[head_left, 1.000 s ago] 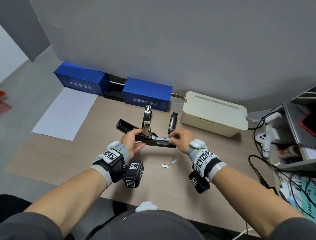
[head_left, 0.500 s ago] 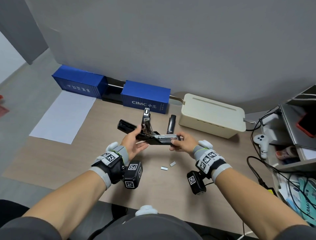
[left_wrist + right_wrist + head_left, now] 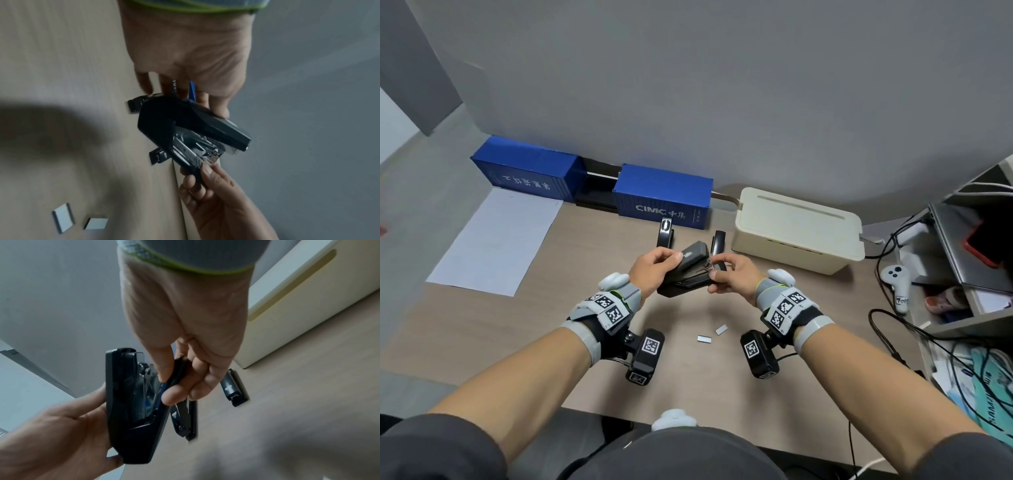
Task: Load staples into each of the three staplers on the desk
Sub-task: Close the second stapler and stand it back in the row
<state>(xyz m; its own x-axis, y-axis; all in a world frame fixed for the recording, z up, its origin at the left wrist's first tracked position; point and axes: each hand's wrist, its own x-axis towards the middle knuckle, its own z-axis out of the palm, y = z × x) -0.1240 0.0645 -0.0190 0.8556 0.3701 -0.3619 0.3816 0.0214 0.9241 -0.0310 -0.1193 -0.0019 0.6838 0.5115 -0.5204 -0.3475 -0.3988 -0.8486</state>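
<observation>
Above the desk I hold the black stapler partly open – my left hand wraps its top arm; my right hand pinches its base tip; two other staplers lie behind; two staple strips lie nearer me.

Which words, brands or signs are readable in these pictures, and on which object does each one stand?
"CIMC" and Chinese characters, white: right blue box.
White characters: left blue box, seen upside down, unreadable.
Small white print: top of the stapler lying on the desk, too blurred.
Black lettering: white controller, too small.
Square black-and-white coded markers: wrist bands, no words.
</observation>
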